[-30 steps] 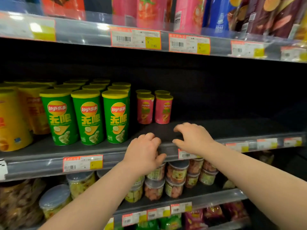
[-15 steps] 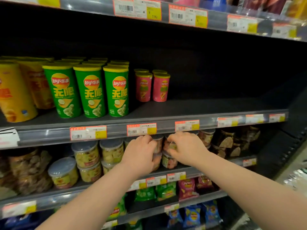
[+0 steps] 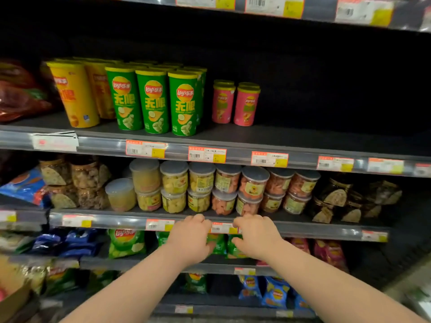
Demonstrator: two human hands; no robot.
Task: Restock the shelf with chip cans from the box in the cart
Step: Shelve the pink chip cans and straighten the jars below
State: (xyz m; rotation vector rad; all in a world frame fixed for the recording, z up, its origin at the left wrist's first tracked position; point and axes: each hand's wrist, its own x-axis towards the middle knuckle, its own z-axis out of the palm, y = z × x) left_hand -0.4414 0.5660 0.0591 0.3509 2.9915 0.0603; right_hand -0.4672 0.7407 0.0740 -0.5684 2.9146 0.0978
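Tall green chip cans (image 3: 154, 101) stand in rows on the dark shelf (image 3: 326, 141), with yellow cans (image 3: 74, 94) to their left and two rows of short pink cans (image 3: 246, 106) to their right. The shelf's right half is bare. My left hand (image 3: 189, 238) and right hand (image 3: 256, 236) hover side by side, two shelves lower, in front of a price rail. Their fingers are loosely curled and hold nothing. A corner of a cardboard box (image 3: 14, 299) shows at the bottom left.
Clear plastic snack tubs (image 3: 203, 183) fill the shelf under the cans. Green, blue and pink chip bags (image 3: 126, 243) lie on the lower shelves. Price tags (image 3: 206, 155) line every shelf rail. Red bags (image 3: 18, 94) sit at the far left.
Both hands have dropped from the can shelf's front edge down past the tub shelf to the rail below it. The view has pulled back and tilted down.
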